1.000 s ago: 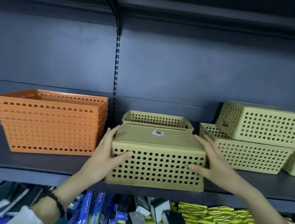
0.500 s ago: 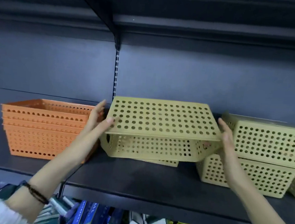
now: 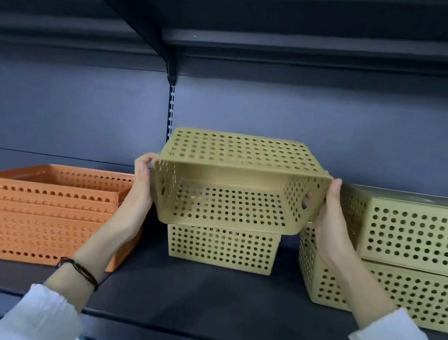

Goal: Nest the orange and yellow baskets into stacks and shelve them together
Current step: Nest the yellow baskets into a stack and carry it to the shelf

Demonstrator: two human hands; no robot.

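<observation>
The yellow basket (image 3: 239, 187) is lifted clear of the shelf (image 3: 194, 296), tipped on its side so its open mouth faces the person. Both hands hold it by the short ends: the left hand (image 3: 141, 187) curls over the left rim, and the right hand (image 3: 326, 218) presses the right wall beside a handle cut-out. Directly beneath it a second yellow basket (image 3: 222, 249) stands on the shelf. To the left, a nested stack of orange baskets (image 3: 50, 215) sits upright. To the right, two more yellow baskets (image 3: 409, 254) are piled unevenly, the upper one overturned. A dark bracelet (image 3: 81, 271) circles the left wrist.
</observation>
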